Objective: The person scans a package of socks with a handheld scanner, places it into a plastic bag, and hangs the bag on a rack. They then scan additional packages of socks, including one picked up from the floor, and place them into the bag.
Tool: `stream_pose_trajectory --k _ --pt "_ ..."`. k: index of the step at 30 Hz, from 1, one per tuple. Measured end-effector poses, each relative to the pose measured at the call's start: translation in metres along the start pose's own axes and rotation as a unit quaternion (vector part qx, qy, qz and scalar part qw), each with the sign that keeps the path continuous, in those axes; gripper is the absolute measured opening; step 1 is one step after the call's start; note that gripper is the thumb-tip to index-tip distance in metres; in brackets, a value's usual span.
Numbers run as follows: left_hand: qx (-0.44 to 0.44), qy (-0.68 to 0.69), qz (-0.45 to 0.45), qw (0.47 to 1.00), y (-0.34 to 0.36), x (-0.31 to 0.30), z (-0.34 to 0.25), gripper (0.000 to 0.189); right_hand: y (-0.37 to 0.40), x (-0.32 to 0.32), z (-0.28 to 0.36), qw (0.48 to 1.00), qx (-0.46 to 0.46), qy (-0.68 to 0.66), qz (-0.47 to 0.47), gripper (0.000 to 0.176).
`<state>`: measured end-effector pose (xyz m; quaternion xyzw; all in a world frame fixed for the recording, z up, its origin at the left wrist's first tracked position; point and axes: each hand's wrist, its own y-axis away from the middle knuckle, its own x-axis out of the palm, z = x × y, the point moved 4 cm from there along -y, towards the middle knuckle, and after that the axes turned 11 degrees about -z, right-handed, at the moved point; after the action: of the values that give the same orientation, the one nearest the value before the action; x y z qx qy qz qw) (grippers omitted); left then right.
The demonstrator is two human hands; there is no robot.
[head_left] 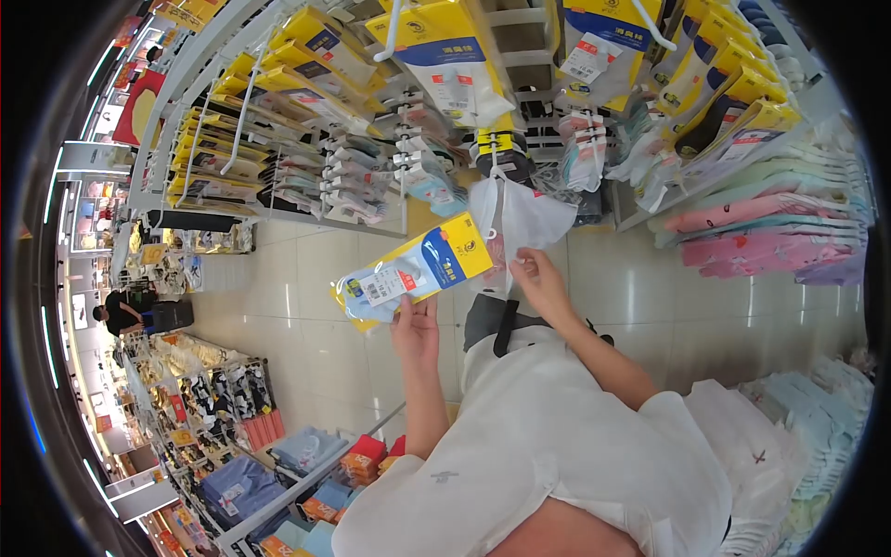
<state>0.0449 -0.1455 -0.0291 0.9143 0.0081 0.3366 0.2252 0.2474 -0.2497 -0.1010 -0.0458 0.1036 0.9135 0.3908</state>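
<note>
My left hand (417, 330) grips the lower end of a flat sock packet (408, 269), thumb on its front. The packet has a yellow and blue header, a clear sleeve with pale blue contents, and a white and red price sticker. It is tilted, its header toward the upper right. To the right, my right hand (541, 286) has its fingers curled at the edge of a thin white piece (534, 215) that looks like cloth or plastic. This white piece hangs in front of the rack, just beyond the packet's header.
A wire rack (320, 226) ahead carries several yellow-topped packets (455, 70) and clipped socks (432, 176) on protruding hooks. Pink garments (752, 251) hang at right. Folded blue clothes (243, 487) lie at lower left. Another person (121, 314) is far left beyond the tiled floor (325, 306).
</note>
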Motion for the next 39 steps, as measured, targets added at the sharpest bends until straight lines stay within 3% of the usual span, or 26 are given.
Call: stream_pose_trajectory --k 2,5,8,9,14,15,18,24,26,29,30,31,33,34,36,39 --pt "-0.060 0.058 0.010 0.996 0.002 0.003 0.012 0.040 0.012 -0.007 0.027 0.975 0.037 -0.202 0.091 0.040" --pt "-0.128 0.048 0.014 0.991 0.010 0.030 0.046 0.041 0.015 -0.019 0.050 0.918 0.063 -0.371 0.126 0.026" --pt "-0.224 0.045 0.036 0.973 0.015 0.043 0.072 0.043 0.001 -0.035 0.031 0.914 0.087 -0.397 -0.009 0.025" --pt "-0.210 -0.017 0.112 0.971 0.019 0.052 0.074 0.043 -0.003 -0.044 0.029 0.914 0.083 -0.397 -0.031 0.024" --pt "-0.272 0.037 0.179 0.945 0.021 0.061 0.071 0.049 -0.008 -0.096 0.032 0.887 0.051 -0.440 -0.134 0.020" --pt "-0.287 0.063 0.184 0.938 0.017 0.060 0.070 0.049 -0.007 -0.106 0.033 0.892 0.053 -0.424 -0.145 0.021" --pt "-0.231 -0.094 0.225 0.942 0.006 0.052 0.074 0.049 -0.003 -0.130 0.024 0.906 0.060 -0.387 -0.158 0.021" --pt "-0.246 -0.313 0.233 0.887 0.022 0.069 0.101 0.046 0.010 -0.171 0.012 0.937 0.068 -0.321 -0.124 0.027" --pt "-0.250 -0.283 0.197 0.905 0.022 0.071 0.113 0.041 0.014 -0.186 0.000 0.949 0.097 -0.263 -0.143 0.033" --pt "-0.239 -0.214 0.139 0.937 0.031 0.083 0.124 0.033 0.035 -0.211 -0.054 0.946 0.180 -0.034 -0.268 0.050" --pt "-0.236 -0.202 0.135 0.941 0.033 0.084 0.128 0.033 0.047 -0.219 -0.097 0.933 0.204 0.153 -0.256 0.057" --pt "-0.234 -0.190 0.130 0.945 0.035 0.085 0.130 0.033 0.063 -0.224 -0.148 0.886 0.221 0.336 -0.233 0.064" --pt "-0.231 -0.184 0.129 0.947 0.036 0.088 0.130 0.033 0.113 -0.218 -0.238 0.832 0.340 0.421 -0.118 0.067" --pt "-0.231 -0.191 0.133 0.945 0.037 0.088 0.130 0.033 0.133 -0.214 -0.262 0.829 0.400 0.391 -0.019 0.055" --pt "-0.235 -0.198 0.156 0.939 0.038 0.090 0.129 0.034 0.171 -0.199 -0.269 0.809 0.522 0.272 -0.014 0.048" --pt "-0.244 -0.187 0.201 0.930 0.042 0.097 0.131 0.036 0.212 -0.178 -0.370 0.766 0.630 0.025 -0.124 0.042"
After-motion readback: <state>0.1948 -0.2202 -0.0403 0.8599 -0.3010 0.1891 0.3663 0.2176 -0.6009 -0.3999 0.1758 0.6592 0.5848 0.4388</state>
